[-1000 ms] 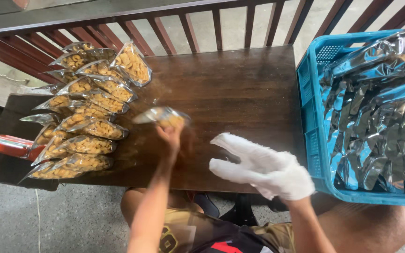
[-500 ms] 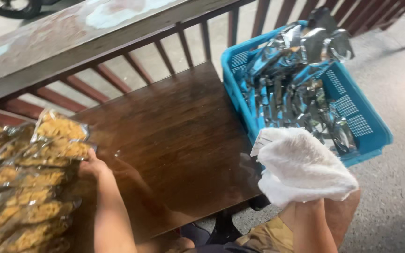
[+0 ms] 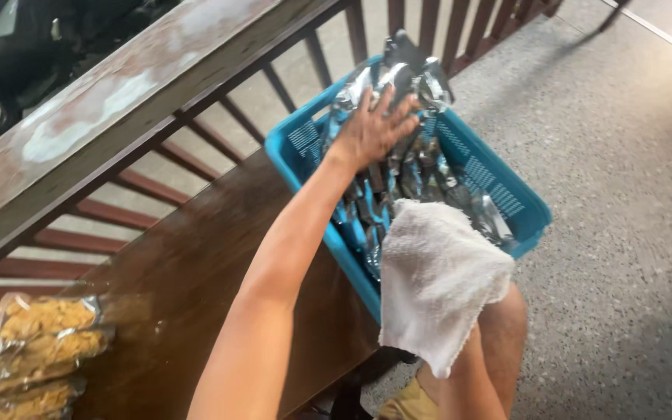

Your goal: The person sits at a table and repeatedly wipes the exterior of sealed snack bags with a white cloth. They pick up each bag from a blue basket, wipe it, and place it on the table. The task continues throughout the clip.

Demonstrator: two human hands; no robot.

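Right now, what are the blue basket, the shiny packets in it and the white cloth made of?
The blue basket looks like moulded plastic: glossy, with slotted walls. The shiny packets under the left hand seem to be metallic foil film, judging by their crinkled, mirror-like glints. The white cloth draped over the right hand looks like cotton terry, fuzzy and matte.

I see shiny silver packets (image 3: 398,167) heaped loosely in the blue plastic basket (image 3: 507,204) at the counter's end.
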